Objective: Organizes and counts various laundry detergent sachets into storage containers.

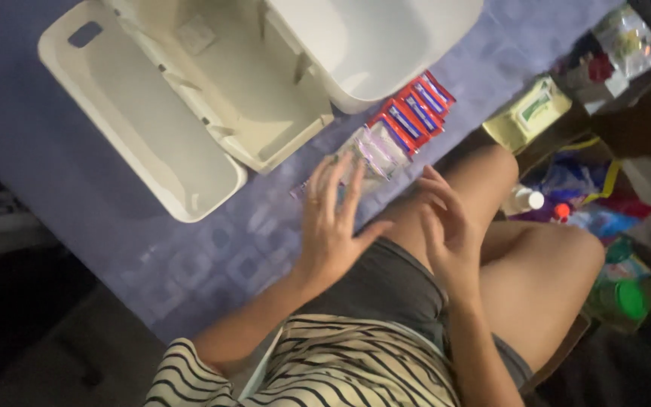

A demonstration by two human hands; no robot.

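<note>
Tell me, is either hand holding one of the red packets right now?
No. Both the left hand and right hand are open and empty, while the red packets lie in a row beside the white bins.

I have one view only, from the head camera: it looks steeply down and close over my lap, tilted, with the left grip (pixel 331 226) and right grip (pixel 446 222) mid-frame.

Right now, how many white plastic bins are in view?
2: a compartmented white bin at upper left on the purple mat, and a second white bin at top centre, partly cut off by the frame.
</note>
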